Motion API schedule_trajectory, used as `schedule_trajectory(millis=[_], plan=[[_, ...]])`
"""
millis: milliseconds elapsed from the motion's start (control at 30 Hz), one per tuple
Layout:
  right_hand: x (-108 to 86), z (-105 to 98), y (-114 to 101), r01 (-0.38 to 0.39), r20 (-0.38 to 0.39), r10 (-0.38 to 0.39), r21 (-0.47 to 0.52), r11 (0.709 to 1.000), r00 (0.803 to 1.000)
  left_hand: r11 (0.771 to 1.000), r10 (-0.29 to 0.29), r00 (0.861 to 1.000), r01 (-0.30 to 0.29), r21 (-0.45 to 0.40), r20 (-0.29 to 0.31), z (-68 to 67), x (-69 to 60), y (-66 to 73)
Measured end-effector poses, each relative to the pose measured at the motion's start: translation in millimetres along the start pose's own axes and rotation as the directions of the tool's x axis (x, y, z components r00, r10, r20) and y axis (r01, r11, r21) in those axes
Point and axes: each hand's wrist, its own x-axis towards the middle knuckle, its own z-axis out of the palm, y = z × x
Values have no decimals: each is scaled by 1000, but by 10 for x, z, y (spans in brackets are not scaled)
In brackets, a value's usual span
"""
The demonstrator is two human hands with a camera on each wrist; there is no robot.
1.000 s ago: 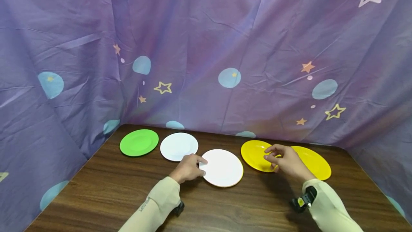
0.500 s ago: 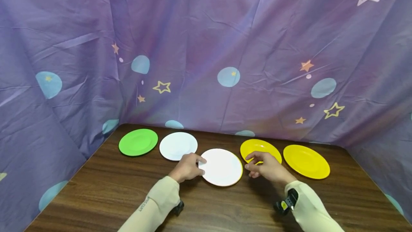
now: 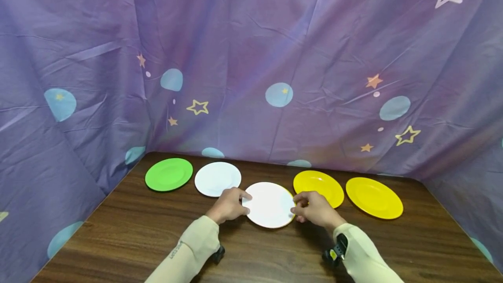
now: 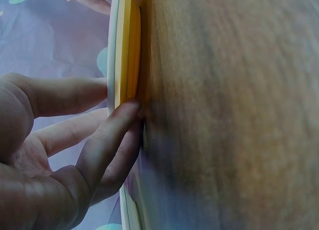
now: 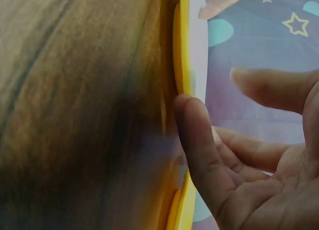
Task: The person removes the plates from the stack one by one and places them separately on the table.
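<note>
In front of me lies a round white plate (image 3: 269, 205), stacked on yellow plate edges (image 4: 128, 51) that show beneath it. My left hand (image 3: 229, 205) pinches the left rim of this stack, thumb against the white top and a fingertip against the yellow edge below. At the right rim is my right hand (image 3: 315, 209). In the right wrist view one of its fingertips (image 5: 190, 108) meets the yellow edge, while the thumb (image 5: 244, 83) stands apart from the plate.
Along the back of the wooden table (image 3: 251, 257) lie a green plate (image 3: 169, 174), another white plate (image 3: 218, 179) and two yellow plates, the inner one (image 3: 320, 185) close beyond my right hand and the outer one (image 3: 374, 198) farther right. A purple patterned cloth (image 3: 235, 56) hangs behind.
My right hand has come left from over the yellow plates to the right rim of the stack. The left hand keeps its hold and the stack has stayed in place.
</note>
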Motion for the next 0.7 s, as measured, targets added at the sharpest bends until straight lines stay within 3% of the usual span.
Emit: schedule_trajectory(millis=[333, 700], plan=[[5, 46, 12, -64, -50, 63, -3, 998, 997, 1000, -3, 1000, 3, 3, -4, 12, 5, -5], [32, 74, 50, -69, -98, 65, -42, 997, 993, 1000, -4, 1000, 4, -13, -2, 4, -4, 2]])
